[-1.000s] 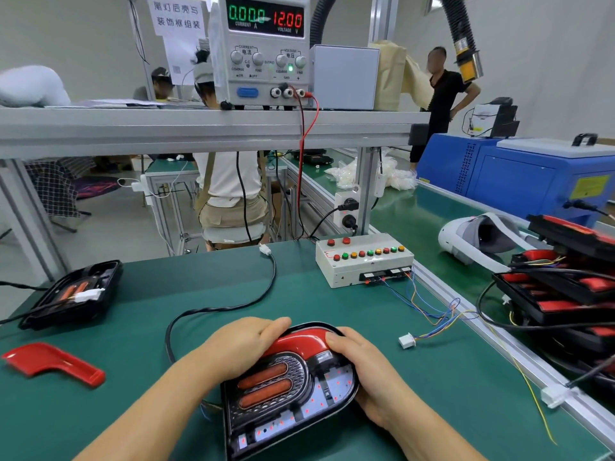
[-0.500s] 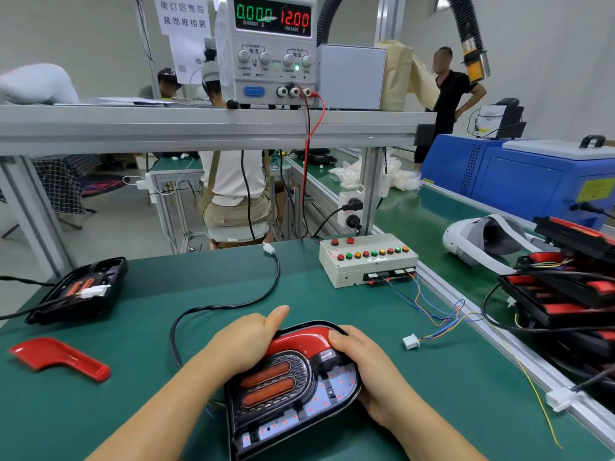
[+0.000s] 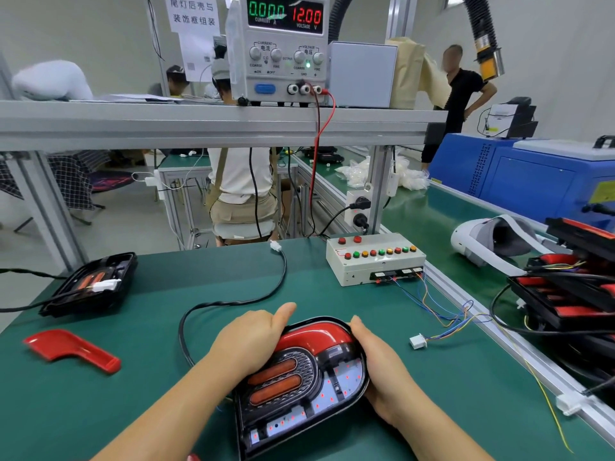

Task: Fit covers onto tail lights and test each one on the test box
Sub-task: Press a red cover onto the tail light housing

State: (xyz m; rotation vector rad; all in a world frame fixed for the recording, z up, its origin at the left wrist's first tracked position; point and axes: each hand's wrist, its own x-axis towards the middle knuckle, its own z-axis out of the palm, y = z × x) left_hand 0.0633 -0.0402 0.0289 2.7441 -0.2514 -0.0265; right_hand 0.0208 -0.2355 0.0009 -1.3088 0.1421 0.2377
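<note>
Fingers [image 3: 361,334] around tail light [image 3: 299,387], red cover [image 3: 312,337] inside

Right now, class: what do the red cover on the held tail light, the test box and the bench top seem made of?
Red cover on the tail light: glossy moulded plastic, judging by its bright highlights. Test box: probably painted sheet metal or plastic, matt off-white, no shine. Bench top: likely rubber matting, dull green with no glare.
</note>
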